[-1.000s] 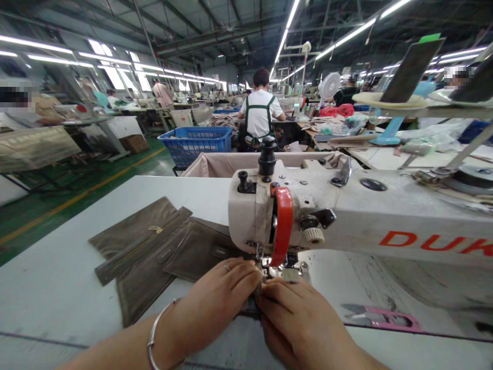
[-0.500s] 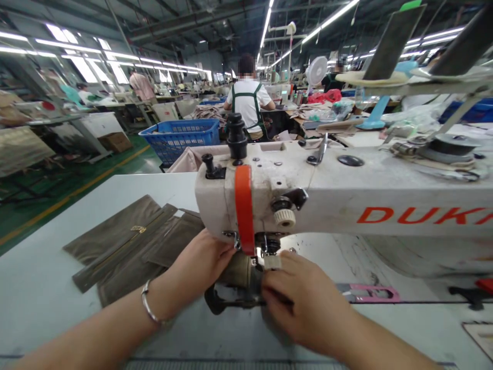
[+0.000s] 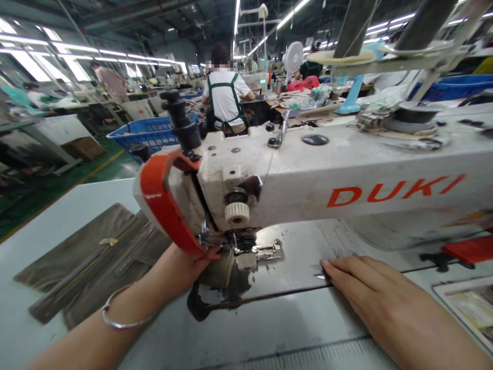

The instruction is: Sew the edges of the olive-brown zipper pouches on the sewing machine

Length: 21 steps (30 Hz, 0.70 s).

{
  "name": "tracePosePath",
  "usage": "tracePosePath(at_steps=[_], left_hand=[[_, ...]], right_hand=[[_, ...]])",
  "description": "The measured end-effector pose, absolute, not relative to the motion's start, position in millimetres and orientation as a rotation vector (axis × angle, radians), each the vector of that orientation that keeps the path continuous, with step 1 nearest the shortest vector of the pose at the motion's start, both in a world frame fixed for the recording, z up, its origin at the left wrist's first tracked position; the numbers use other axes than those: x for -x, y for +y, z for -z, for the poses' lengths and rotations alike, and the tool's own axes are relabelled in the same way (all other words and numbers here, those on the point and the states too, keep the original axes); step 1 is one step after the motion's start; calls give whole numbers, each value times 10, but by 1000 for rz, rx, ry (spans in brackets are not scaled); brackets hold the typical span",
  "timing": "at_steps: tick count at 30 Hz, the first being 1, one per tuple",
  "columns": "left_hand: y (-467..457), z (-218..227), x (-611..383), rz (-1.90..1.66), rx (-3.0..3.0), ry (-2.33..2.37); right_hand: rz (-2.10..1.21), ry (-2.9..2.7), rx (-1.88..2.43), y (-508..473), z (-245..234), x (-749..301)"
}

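Note:
My left hand point(image 3: 179, 270) reaches beside the sewing machine's head point(image 3: 173, 205), its fingers closed at the edge of a brown fabric piece point(image 3: 215, 272) by the presser foot. Part of those fingers is hidden behind the orange guard point(image 3: 162, 205). On the machine bed, my right hand point(image 3: 379, 295) lies over a pair of thread snips point(image 3: 321, 276), fingers together and covering the handle; only the metal tips show. More brown fabric pieces point(image 3: 88, 262), one with a zipper point(image 3: 109, 241), lie on the table left of my left hand.
A ruler strip point(image 3: 308, 354) runs along the table's front. At right are a red part point(image 3: 468, 252) and a framed tray point(image 3: 470, 308). Thread cones point(image 3: 354, 28) stand above the machine. Beyond it are a blue basket point(image 3: 150, 132) and a seated person point(image 3: 225, 97).
My right hand has left the presser foot area and moved right onto the thread snips. My left hand stays by the fabric. The view has shifted to the right.

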<state>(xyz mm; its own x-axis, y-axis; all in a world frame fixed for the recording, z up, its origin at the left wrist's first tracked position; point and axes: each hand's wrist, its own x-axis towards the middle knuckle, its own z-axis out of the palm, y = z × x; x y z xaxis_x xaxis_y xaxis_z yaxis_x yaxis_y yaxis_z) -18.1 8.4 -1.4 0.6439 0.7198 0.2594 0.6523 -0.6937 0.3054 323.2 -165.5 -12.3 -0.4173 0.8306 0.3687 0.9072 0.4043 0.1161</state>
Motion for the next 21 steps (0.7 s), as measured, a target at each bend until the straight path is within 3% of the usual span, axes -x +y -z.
tracePosePath(at_steps=[4,11,21], left_hand=[[98,16,183,-501,-2653,1074],[131,92,224,-476,-2637,1129],[127,15,170,-514,-2568,1029]], right_hand=[[335,-2321,1655,-1588,116,-3192],[-128,-2256,1797,-935,-350,-2555],[-88,-2360,1402,-561,-82,-2255]])
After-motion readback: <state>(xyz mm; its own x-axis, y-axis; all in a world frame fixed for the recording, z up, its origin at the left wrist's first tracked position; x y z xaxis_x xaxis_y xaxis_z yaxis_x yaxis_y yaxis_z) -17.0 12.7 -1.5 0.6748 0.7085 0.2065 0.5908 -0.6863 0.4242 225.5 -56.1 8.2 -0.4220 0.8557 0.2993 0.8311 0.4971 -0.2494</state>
